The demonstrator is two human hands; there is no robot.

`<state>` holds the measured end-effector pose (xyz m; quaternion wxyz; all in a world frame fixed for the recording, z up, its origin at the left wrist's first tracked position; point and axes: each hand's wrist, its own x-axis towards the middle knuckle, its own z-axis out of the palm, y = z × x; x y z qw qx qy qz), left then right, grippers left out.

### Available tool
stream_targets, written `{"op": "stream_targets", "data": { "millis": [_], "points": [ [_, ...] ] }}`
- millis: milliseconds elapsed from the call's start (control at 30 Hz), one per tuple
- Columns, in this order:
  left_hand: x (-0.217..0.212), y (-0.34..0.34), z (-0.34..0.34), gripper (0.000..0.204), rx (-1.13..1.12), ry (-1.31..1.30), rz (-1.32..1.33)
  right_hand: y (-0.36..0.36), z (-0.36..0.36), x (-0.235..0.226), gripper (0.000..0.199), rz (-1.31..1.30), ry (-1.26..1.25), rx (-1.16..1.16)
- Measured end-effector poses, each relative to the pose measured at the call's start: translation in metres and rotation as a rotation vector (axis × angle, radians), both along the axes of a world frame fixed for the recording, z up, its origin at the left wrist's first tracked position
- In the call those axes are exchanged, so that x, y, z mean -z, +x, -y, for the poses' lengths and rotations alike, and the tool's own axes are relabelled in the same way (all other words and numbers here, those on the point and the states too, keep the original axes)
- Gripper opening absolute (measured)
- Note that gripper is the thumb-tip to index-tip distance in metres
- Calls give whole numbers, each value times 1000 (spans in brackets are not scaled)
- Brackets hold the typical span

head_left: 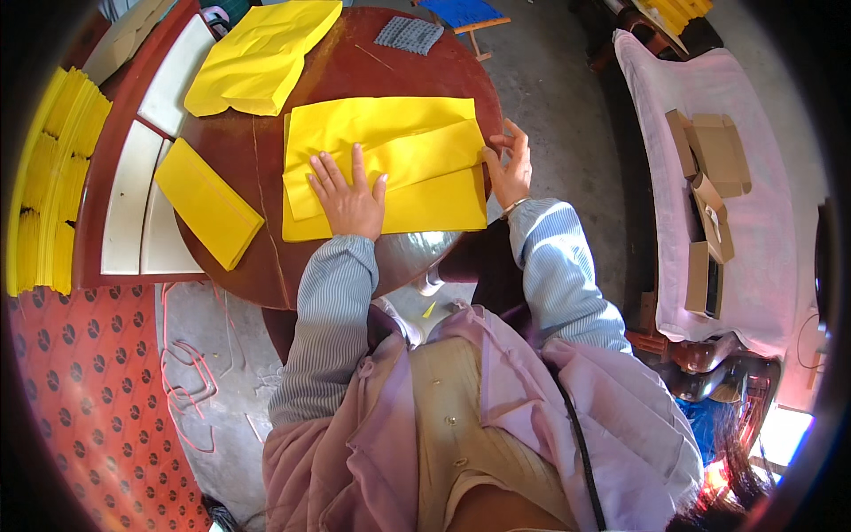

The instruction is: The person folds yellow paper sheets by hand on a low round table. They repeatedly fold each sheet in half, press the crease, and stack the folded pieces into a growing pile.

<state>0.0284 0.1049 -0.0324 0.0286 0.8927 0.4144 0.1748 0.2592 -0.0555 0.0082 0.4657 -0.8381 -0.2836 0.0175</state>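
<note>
A folded yellow sheet (417,199), paper-like or cloth-like, lies in layers on the round red-brown table (434,62). Its upper layer is creased and slants across the lower one. My left hand (348,197) rests flat on it with the fingers spread, left of the middle. At the sheet's right edge is my right hand (510,168), fingers curled and thumb against the edge; its grip is partly hidden. A narrow folded yellow piece (208,202) lies at the table's left side. Farther back sits a larger, crumpled yellow piece (257,58).
Stacked yellow sheets (58,168) stand far left, beside white panels (130,199). A grey textured pad (409,35) lies at the table's back; a blue folding stool (465,13) stands behind. To the right, a pink-covered surface (753,239) bears open cardboard boxes (718,155).
</note>
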Motion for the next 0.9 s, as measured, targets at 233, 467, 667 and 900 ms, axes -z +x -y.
{"op": "stream_targets", "data": {
  "millis": [233, 467, 667, 900],
  "points": [
    [-1, 2, 0, 76, -14, 1, -43, -10, 8, 3, 67, 353, -227, 47],
    [-7, -2, 3, 79, 35, 43, 75, -53, -24, 3, 60, 581, -275, -601],
    [-14, -1, 7, 81, 30, 42, 61, -23, -21, -4, 60, 685, -740, -332],
    [-20, 1, 12, 80, 18, 22, 61, -62, -70, 0, 63, 615, -505, -712]
  ]
}}
